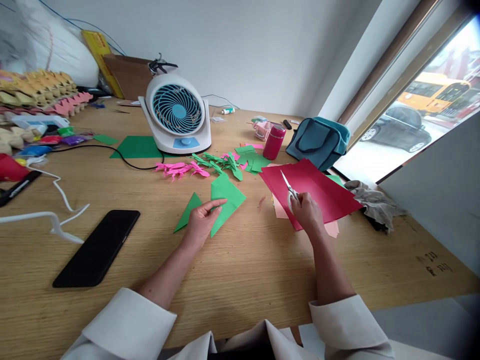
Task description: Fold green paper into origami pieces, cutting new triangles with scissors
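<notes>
Between the thumb and fingers of my left hand (202,220) is a folded piece of green paper (228,197), held a little above the table. A smaller green paper triangle (188,213) lies just behind that hand, to its left. My right hand (308,212) is closed round the handles of a pair of scissors (289,187), whose blades point up and to the left. Beneath the scissors lie sheets of red paper (318,187), with pale pink paper (279,207) sticking out under them. Pink paper cutouts (180,170) and green paper cutouts (217,162) are heaped beyond my left hand.
A white fan (178,112) stands at the back, its black cord running left. A black phone (97,248) lies at left near a white cable (56,220). A red bottle (275,142), a teal bag (318,142) and a grey cloth (375,202) are at right.
</notes>
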`<action>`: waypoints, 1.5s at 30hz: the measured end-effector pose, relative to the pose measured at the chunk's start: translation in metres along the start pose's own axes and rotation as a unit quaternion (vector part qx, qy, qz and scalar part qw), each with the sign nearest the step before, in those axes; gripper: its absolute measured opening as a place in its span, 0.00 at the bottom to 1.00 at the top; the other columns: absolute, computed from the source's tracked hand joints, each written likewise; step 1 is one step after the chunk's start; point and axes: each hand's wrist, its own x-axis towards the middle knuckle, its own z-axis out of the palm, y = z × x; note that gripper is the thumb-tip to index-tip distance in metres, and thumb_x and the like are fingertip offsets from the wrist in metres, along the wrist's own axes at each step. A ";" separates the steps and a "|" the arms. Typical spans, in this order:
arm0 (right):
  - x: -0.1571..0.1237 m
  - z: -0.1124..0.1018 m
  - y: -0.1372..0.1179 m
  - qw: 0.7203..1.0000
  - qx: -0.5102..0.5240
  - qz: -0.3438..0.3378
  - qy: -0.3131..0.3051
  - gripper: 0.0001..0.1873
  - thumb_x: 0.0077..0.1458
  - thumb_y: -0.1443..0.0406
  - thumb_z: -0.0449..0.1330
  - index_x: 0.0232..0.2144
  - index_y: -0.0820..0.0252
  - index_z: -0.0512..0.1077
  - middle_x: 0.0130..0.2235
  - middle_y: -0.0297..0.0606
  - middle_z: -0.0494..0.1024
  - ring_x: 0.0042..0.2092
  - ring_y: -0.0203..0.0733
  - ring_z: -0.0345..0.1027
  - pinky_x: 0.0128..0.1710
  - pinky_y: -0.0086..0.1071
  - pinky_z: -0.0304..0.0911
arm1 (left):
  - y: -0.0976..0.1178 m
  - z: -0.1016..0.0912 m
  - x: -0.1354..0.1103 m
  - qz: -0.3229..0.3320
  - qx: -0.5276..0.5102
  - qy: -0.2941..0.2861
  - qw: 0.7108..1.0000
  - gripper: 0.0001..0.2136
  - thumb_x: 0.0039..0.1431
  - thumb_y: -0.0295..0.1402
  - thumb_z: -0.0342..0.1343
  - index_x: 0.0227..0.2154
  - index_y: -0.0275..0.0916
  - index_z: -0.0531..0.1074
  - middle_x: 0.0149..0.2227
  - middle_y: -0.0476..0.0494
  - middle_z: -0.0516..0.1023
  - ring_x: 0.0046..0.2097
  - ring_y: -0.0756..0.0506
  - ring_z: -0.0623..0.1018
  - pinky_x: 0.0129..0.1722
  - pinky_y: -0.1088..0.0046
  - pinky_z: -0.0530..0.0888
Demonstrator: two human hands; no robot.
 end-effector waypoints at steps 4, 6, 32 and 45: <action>-0.008 0.008 -0.014 0.977 0.198 -0.074 -0.029 0.19 0.58 0.53 0.56 0.42 0.61 0.72 0.33 0.39 0.77 0.35 0.42 0.70 0.34 0.31 0.59 | 0.001 -0.002 0.001 -0.003 -0.005 0.017 1.000 0.15 0.50 0.38 0.63 0.41 0.38 0.82 0.31 0.48 0.80 0.25 0.53 0.67 0.23 0.78 0.62; -0.013 0.012 -0.020 0.958 0.259 -0.095 -0.074 0.19 0.56 0.52 0.58 0.38 0.61 0.74 0.29 0.36 0.75 0.32 0.39 0.67 0.31 0.30 0.57 | 0.001 -0.004 0.001 -0.011 -0.009 0.024 1.000 0.16 0.50 0.39 0.63 0.41 0.38 0.82 0.29 0.48 0.79 0.24 0.52 0.67 0.22 0.77 0.62; -0.059 0.003 -0.061 0.804 0.314 -0.122 -0.491 0.27 0.52 0.42 0.60 0.31 0.61 0.68 0.27 0.33 0.71 0.28 0.35 0.66 0.25 0.29 0.57 | 0.010 -0.015 0.003 0.075 0.052 0.053 0.994 0.16 0.56 0.37 0.60 0.46 0.40 0.79 0.41 0.46 0.82 0.36 0.48 0.74 0.38 0.75 0.68; -0.065 -0.006 -0.071 0.795 0.322 -0.101 -0.504 0.31 0.45 0.38 0.63 0.26 0.61 0.65 0.25 0.32 0.68 0.27 0.34 0.65 0.25 0.28 0.58 | 0.018 -0.010 -0.004 0.060 0.121 0.018 0.991 0.16 0.56 0.37 0.58 0.47 0.40 0.79 0.22 0.54 0.67 0.22 0.54 0.54 0.21 0.77 0.52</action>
